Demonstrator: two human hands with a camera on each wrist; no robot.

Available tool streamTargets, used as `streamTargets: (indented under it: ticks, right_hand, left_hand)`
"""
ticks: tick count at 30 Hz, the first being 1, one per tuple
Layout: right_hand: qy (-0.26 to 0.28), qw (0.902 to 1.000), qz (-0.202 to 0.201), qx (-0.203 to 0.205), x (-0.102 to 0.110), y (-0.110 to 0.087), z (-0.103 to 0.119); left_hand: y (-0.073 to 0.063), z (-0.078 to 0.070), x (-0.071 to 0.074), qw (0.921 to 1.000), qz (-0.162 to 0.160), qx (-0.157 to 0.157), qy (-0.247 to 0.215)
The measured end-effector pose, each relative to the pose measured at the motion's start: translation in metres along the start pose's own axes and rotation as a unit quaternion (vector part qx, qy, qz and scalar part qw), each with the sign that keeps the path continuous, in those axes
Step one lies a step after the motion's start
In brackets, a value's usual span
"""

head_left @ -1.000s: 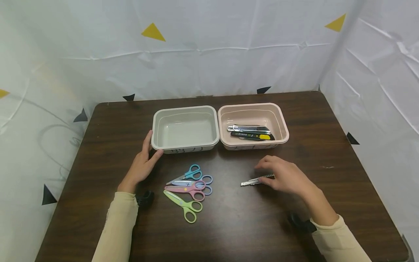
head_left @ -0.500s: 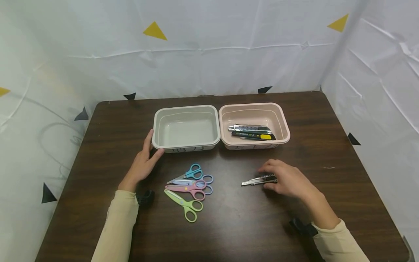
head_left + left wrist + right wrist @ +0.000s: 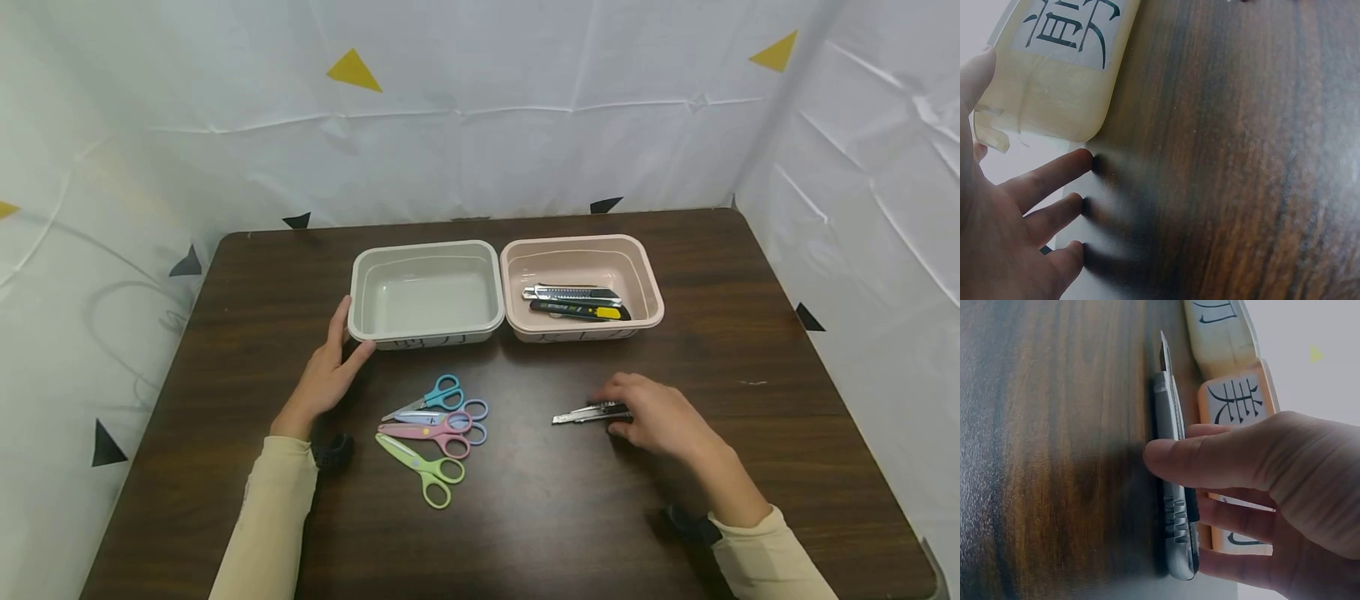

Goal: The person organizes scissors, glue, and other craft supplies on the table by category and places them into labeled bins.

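Cutter [image 3: 587, 413] sits on or just above the table [image 3: 540, 525] (cannot tell which), in front of the pink bin [image 3: 572, 265]. Right hand [image 3: 657, 417], palm down, reaches in from the lower right and pinches the cutter between thumb and fingertips, blade [image 3: 1165, 357] protruding leftward. Left hand [image 3: 324, 380] has thumb at the front rim of the grey bin [image 3: 429, 298], index along its side, other fingers spread apart.
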State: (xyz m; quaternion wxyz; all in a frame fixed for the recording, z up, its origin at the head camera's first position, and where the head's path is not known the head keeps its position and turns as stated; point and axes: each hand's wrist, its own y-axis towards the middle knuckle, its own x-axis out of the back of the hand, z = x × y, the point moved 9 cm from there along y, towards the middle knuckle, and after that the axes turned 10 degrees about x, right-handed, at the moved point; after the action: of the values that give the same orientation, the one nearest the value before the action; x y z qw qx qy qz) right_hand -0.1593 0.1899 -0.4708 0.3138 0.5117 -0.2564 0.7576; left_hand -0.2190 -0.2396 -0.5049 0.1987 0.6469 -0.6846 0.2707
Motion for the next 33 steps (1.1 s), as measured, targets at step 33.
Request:
streamTargets:
  ticks: [33]
  right_hand:
    - [-0.048,0.9981,-0.038,0.001,-0.003,0.0,0.012]
  left_hand:
    - [-0.001,-0.002,0.0,1.0,-0.002,-0.004,-0.003]
